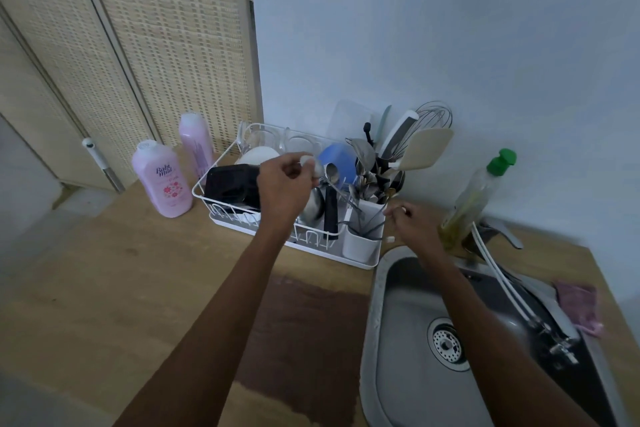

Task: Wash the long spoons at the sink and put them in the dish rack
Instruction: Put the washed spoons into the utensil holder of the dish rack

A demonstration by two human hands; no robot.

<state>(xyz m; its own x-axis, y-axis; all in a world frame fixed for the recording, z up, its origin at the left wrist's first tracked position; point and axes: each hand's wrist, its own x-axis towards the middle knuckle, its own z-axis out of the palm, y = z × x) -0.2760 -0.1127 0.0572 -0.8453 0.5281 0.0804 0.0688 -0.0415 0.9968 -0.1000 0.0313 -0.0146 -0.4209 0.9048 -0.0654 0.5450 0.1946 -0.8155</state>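
1. The dish rack [221,177] stands at the far edge of the desk [121,270]. It is just beside the far-left corner of the sink [377,288], which is set into the desk's right side.
2. Left hand [282,191]: above the rack. Its fingers [313,166] are curled, the tips pinched at the bowl end of a long spoon [332,173]. The spoon's thin handle slopes down toward the white cutlery cup [360,246] at the rack's right end.
3. Right hand [414,224]: above the sink's far rim, just beside the cup, fingers curled narrow. Thin metal handles [372,229] run from the cup up to the fingertips. Blur prevents telling whether they are gripped.
4. A green-capped dish soap bottle [478,198] stands at the far edge behind the sink. Two pink bottles [161,180] stand toward the far-left corner.
5. A dark wet patch [304,333] lies on the desk between the rack and the near edge.
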